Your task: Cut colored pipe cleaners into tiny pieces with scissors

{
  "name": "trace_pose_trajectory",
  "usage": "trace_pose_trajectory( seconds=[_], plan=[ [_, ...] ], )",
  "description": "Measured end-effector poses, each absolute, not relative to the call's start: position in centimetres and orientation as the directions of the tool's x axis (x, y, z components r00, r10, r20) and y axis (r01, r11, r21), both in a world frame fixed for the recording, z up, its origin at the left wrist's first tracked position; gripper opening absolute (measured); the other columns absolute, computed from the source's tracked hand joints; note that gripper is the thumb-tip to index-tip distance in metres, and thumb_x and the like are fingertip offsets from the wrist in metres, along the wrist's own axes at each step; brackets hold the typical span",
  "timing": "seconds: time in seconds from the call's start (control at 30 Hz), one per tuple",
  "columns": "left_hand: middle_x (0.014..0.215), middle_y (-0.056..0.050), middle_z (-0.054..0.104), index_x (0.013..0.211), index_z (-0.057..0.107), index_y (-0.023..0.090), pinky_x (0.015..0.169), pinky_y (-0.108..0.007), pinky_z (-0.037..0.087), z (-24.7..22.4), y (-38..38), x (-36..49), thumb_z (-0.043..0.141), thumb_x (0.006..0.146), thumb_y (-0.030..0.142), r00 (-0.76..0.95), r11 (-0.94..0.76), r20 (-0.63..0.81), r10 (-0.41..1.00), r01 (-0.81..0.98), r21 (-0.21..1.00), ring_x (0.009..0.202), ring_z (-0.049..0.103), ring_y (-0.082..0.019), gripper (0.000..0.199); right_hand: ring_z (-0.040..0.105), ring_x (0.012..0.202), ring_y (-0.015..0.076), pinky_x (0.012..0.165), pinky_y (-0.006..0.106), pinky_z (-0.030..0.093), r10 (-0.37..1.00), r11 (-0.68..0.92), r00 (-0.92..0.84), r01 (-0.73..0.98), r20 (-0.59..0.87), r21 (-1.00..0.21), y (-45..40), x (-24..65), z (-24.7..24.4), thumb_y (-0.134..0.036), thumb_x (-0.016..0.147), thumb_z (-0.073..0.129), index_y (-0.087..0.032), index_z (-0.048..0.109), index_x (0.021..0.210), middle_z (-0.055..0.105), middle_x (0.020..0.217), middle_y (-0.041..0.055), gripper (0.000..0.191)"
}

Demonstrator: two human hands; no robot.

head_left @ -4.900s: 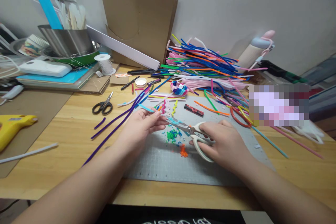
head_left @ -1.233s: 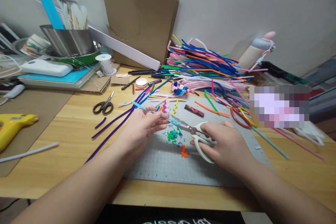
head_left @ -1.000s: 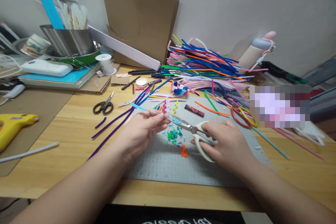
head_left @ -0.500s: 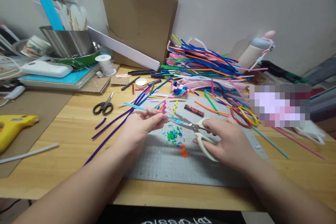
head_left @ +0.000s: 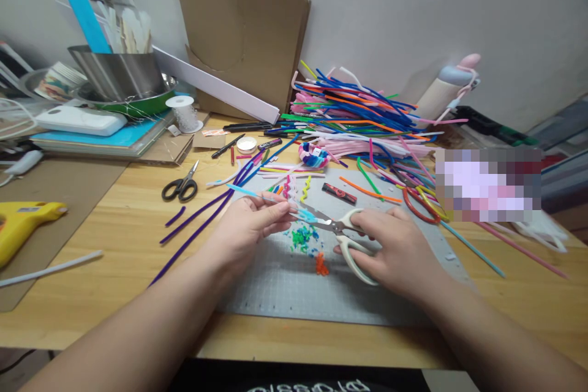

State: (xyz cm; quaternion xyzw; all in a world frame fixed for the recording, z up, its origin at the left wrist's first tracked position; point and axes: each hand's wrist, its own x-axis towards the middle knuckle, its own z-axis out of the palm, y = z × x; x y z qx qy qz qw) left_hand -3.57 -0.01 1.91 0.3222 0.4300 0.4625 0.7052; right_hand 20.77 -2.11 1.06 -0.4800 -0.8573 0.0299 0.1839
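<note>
My left hand (head_left: 260, 217) pinches a light blue pipe cleaner (head_left: 242, 189), which sticks out to the left past the fingers. In my right hand (head_left: 390, 242) is a pair of scissors with pale handles (head_left: 356, 257), its blades parted and reaching to the fingertips of the left hand. Light blue bits (head_left: 307, 215) show around the blades; whether they lie on the mat or hang there I cannot tell. Below are a heap of green and blue clippings (head_left: 303, 237) and a small orange heap (head_left: 321, 264) on the grey cutting mat (head_left: 294, 300).
Black scissors (head_left: 181, 185) and purple pipe cleaners (head_left: 197, 229) lie to the left, with a yellow glue gun (head_left: 27, 220) farther out. A large pile of coloured pipe cleaners (head_left: 362, 110) fills the back. Red-and-yellow-handled scissors (head_left: 420, 205) rest at the right.
The left end of the light blue pipe cleaner has shifted right towards the fingers. The scissors have moved slightly left, closer to my left fingertips.
</note>
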Motion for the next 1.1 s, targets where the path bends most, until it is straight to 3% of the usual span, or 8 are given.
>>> trace_pose_trajectory(
  seconds=[0.43, 1.1],
  plan=[
    [0.071, 0.000, 0.071, 0.073, 0.068, 0.015, 0.071, -0.022, 0.050, 1.81, 0.09, -3.71, 0.080, 0.066, 0.025, 0.223, 0.374, -0.309, 0.924, -0.376, 0.848, 0.073, 0.067, -0.011, 0.017, 0.047, 0.060, 0.0138, 0.062, 0.029, 0.025, 0.831, 0.542, -0.472, 0.807, 0.295, -0.235, -2.31, 20.79, 1.03, -0.031, 0.078, 0.064, -0.020, 0.051, 0.069, 0.056, 0.062, -0.0038, 0.019],
    [0.070, -0.001, 0.073, 0.071, 0.067, 0.015, 0.070, -0.021, 0.052, 1.88, 0.12, -3.68, 0.081, 0.065, 0.024, 0.175, 0.358, -0.314, 0.933, -0.361, 0.861, 0.072, 0.069, -0.012, 0.018, 0.040, 0.052, 0.0123, 0.058, 0.028, 0.025, 0.818, 0.555, -0.480, 0.804, 0.317, -0.213, -2.23, 20.77, 1.04, -0.027, 0.081, 0.059, -0.021, 0.044, 0.061, 0.047, 0.052, -0.0052, 0.026]
  ],
)
